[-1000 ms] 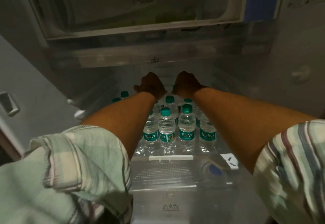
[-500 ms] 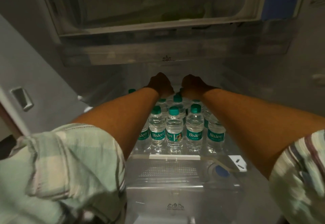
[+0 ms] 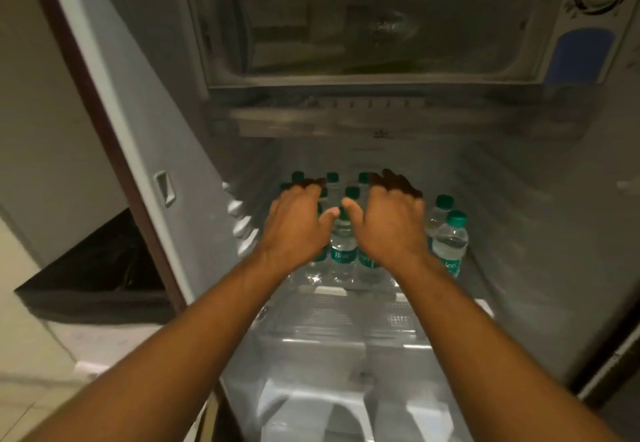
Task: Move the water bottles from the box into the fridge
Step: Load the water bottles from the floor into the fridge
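While hands (image 3: 296, 226) (image 3: 388, 226) spread above, fridge (image 3: 526, 206) holds water bottles (image 3: 450, 240).

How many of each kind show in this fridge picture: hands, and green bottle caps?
Hands: 2, left hand and right hand, both open above the bottles
Green caps: at least 9 showing; the hands hide more
Total: at least 11

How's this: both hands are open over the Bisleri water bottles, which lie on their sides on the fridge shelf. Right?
Not quite. The head view shows the Bisleri water bottles standing upright on the fridge shelf, green caps up, not on their sides. The rest holds: left hand and right hand are open over them.
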Tool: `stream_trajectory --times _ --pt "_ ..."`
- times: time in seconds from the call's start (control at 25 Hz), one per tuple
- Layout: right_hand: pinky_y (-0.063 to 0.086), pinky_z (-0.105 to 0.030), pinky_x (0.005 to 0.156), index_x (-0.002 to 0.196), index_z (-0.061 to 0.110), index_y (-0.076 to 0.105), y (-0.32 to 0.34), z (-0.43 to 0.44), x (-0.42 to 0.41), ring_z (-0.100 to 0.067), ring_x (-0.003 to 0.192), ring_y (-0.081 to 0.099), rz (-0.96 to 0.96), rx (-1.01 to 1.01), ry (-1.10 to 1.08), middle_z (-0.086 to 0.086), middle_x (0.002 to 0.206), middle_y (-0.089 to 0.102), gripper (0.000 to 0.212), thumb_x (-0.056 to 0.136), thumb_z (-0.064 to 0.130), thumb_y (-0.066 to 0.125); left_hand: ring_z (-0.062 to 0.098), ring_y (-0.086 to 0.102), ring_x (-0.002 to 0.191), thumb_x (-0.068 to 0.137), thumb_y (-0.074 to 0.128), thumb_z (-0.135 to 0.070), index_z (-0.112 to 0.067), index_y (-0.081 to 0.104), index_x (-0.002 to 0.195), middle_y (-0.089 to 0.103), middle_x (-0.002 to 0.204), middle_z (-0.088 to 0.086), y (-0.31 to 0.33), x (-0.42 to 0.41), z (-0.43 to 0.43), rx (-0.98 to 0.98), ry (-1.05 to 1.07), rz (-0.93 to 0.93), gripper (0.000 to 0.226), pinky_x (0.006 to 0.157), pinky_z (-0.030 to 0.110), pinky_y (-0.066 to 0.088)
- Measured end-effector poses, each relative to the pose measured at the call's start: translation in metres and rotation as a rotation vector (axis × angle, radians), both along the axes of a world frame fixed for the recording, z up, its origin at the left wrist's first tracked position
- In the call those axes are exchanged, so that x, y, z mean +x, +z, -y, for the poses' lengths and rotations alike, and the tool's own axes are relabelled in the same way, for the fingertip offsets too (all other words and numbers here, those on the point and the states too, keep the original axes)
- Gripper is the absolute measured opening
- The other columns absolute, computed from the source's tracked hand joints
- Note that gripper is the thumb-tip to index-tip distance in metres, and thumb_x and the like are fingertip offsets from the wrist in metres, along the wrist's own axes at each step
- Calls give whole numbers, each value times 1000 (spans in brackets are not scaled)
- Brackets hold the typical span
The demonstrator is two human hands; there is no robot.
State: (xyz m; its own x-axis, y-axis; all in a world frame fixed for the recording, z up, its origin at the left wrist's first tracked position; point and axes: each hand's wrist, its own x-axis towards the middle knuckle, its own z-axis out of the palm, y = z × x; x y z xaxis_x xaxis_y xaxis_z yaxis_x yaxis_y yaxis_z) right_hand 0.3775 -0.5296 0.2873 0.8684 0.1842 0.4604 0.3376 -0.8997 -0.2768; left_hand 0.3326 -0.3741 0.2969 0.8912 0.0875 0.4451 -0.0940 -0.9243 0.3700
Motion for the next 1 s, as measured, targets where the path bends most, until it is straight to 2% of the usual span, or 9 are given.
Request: stream_trajectory --times 0.08,0.16,0.36,0.44,0.52,0.64,0.84,0.92,1.0 --pt "35 -50 113 139 8 51 -19 -9 -37 -35 129 50 96 9 108 -17 139 55 67 100 60 36 27 51 132 99 62 -39 -14 52 144 57 141 9 -18 -36 -13 4 -28 56 53 111 45 43" --pt "22 -48 123 153 9 36 -35 -19 -66 -33 148 31 113 54 195 -15 160 35 75 101 62 32 22 41 142 100 59 -39 -16 45 152 48 152 5 -33 -71 -24 5 -22 86 58 119 41 33" --pt "5 -39 126 161 19 20 -73 -42 -127 -21 156 13 26 49 394 -3 169 17 75 101 63 30 14 23 153 104 51 -44 -27 29 159 31 165 -2 -76 -158 -51 -9 74 -37 62 121 28 11" --pt "8 -39 126 160 19 23 -85 -54 -147 -19 155 16 -13 77 498 -4 168 22 72 101 59 35 17 26 153 102 55 -42 -22 32 158 33 164 2 -91 -190 -61 47 63 -100 64 124 33 13" --pt "19 -43 125 157 15 32 -98 -68 -165 -23 151 29 -2 99 570 -8 162 35 67 101 52 42 17 29 152 99 61 -41 -24 36 156 37 163 0 -100 -217 -71 55 55 -179 65 125 42 26" --pt "32 -46 120 150 11 44 -118 -89 -196 -27 141 46 14 111 664 -11 152 50 64 100 52 42 11 32 149 96 64 -43 -34 36 154 39 160 -8 -109 -258 -92 10 125 -189 64 123 39 30" --pt "32 -36 118 148 11 46 -159 -124 -232 -25 142 44 -35 84 914 -8 153 48 62 103 54 39 18 31 150 98 61 -50 -26 26 161 35 164 -2 -126 -313 -137 8 302 -253 76 119 47 36" --pt "37 -40 117 150 11 45 -177 -146 -246 -23 144 41 -79 50 992 -7 155 45 61 102 49 50 17 30 150 97 61 -52 -27 23 161 33 164 -4 -126 -325 -159 -38 313 -297 79 121 45 32" --pt "43 -43 113 150 12 44 -195 -173 -263 -22 143 42 -117 37 1082 -7 155 46 64 98 44 61 9 32 147 97 63 -50 -27 28 160 34 163 -9 -119 -345 -183 -94 282 -318 75 122 36 30"
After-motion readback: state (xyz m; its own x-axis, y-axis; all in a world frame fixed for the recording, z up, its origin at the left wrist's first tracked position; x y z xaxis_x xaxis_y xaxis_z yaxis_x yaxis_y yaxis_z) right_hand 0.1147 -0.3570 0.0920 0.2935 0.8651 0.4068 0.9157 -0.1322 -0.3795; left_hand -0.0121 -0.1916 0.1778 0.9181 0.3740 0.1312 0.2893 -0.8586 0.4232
